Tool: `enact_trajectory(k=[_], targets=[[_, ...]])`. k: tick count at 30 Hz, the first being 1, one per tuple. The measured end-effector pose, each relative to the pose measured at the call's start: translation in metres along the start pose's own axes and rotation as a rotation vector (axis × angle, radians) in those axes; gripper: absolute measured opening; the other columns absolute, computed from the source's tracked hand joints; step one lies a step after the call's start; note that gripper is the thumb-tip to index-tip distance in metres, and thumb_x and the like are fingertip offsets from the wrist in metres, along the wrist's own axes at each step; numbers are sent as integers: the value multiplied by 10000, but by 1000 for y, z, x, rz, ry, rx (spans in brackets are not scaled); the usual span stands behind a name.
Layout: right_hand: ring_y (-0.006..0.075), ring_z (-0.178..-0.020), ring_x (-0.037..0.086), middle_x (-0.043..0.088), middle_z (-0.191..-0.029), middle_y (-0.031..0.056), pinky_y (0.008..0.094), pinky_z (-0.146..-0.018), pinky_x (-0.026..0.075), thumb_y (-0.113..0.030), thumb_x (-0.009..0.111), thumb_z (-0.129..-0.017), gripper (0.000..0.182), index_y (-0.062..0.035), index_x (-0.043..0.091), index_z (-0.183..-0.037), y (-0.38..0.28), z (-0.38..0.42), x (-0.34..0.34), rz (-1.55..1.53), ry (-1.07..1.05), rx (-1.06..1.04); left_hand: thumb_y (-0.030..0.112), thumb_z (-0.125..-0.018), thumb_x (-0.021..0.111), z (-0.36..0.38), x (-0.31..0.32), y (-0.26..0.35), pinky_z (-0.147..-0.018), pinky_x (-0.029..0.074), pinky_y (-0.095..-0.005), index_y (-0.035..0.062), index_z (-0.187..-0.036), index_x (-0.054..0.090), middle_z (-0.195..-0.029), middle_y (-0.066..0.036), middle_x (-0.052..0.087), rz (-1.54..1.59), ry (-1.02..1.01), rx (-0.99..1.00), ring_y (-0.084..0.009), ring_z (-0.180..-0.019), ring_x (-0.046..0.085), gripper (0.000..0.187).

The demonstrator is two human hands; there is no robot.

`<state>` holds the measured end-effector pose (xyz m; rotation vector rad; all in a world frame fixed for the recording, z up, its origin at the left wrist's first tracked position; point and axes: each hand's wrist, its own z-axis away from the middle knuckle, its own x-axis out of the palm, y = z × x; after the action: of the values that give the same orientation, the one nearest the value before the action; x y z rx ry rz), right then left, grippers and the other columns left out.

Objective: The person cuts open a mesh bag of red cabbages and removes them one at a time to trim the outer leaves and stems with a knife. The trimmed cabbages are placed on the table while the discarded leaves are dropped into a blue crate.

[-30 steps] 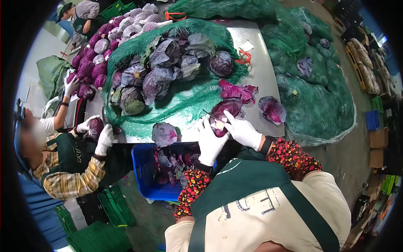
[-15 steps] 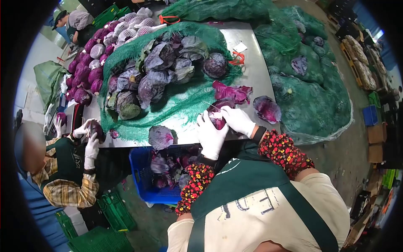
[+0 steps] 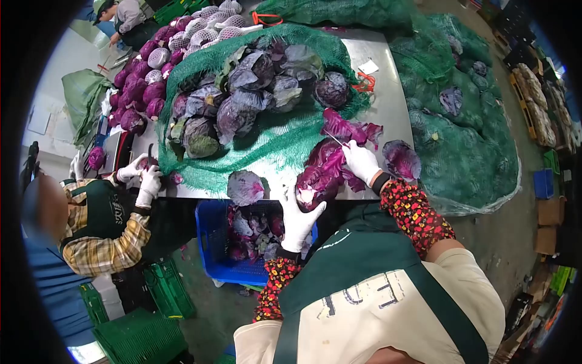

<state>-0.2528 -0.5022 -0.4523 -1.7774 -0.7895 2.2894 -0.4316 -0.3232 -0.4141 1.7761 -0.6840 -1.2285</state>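
My left hand, in a white glove, has its fingers spread against the near-left side of a red cabbage at the table's front edge. Gloved too, my right hand is closed round a thin knife whose blade points up and left. Bright purple leaves lie beyond and beside the cabbage. Close by on the table are a loose leaf to the left and another to the right. A pile of dark cabbages rests on green netting.
A blue crate of leaves stands below the table. Large netted sacks lie at the right. A co-worker handles a cabbage at the left; peeled cabbages lie behind. Another person is at the top left.
My hands have moved apart, the left one spread from its earlier curl at the cabbage. More purple leaf now hangs open around the cabbage. The whole view has shifted slightly.
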Motion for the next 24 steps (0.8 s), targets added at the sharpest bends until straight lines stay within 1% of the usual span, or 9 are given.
enact_trajectory(k=[5,7,8,9,12,15,17,23,24], targets=[[415,-649,636,639,-719,264,510,-621,495,-362,423,-972,653,25,194,-1445,-50,47,-44,-109,-74,-115,328,-629,863,-11,12,21,-1059,355,-467,84,-1424,368,-1369,-259,337,-190,31,-59,-404,-1295,349,968],[414,-634,627,636,-732,267,511,-621,493,-361,434,-966,714,39,115,-1464,-37,62,-21,6,13,-458,376,-625,858,-16,19,30,-1063,349,-475,84,-1423,375,-1378,-268,343,-260,49,-72,-416,-1305,332,977],[395,-630,630,635,-752,267,502,-619,496,-337,441,-964,724,44,89,-1470,-57,79,-41,-245,-120,-191,391,-631,851,-17,21,35,-1043,364,-486,83,-1415,382,-1366,-271,349,-275,37,-125,-423,-1289,340,964],[378,-639,636,634,-745,263,488,-611,499,-327,440,-965,737,48,58,-1473,-53,82,-33,-221,-132,-204,407,-637,843,-18,23,38,-1023,380,-498,83,-1408,390,-1354,-274,356,-291,26,-179,-430,-1272,348,951],[345,-663,654,640,-872,285,465,-620,520,-290,434,-961,617,7,220,-1458,-53,87,-28,-124,-213,-195,416,-643,833,-15,35,25,-984,403,-521,86,-1402,379,-1341,-274,352,-362,61,-85,-438,-1236,366,944],[328,-696,668,606,-1069,312,447,-640,541,-242,436,-944,445,-41,443,-1341,-47,85,-19,99,-124,-418,412,-654,825,-17,35,26,-992,395,-525,74,-1409,351,-1359,-280,335,-359,26,-109,-453,-1248,350,954],[319,-661,659,417,-1350,340,423,-609,550,-163,503,-872,329,-6,555,-1157,-46,83,-15,126,-73,-434,407,-665,818,-18,36,26,-1001,387,-525,61,-1412,335,-1372,-287,324,-344,3,-122,-463,-1260,336,954],[336,-809,678,534,-1263,289,445,-684,553,-189,435,-931,337,-33,533,-1212,-36,61,-7,111,-5,-461,434,-713,778,-28,37,32,-1025,361,-533,-15,-1402,311,-1394,-308,315,-411,-44,-88,-485,-1295,295,946],[272,-690,665,651,-1032,231,396,-610,536,-233,422,-973,361,-22,534,-1242,-10,43,33,-89,264,-517,449,-713,775,-30,36,37,-1028,360,-528,-19,-1403,310,-1391,-310,322,-413,-54,-127,-482,-1296,298,954]])
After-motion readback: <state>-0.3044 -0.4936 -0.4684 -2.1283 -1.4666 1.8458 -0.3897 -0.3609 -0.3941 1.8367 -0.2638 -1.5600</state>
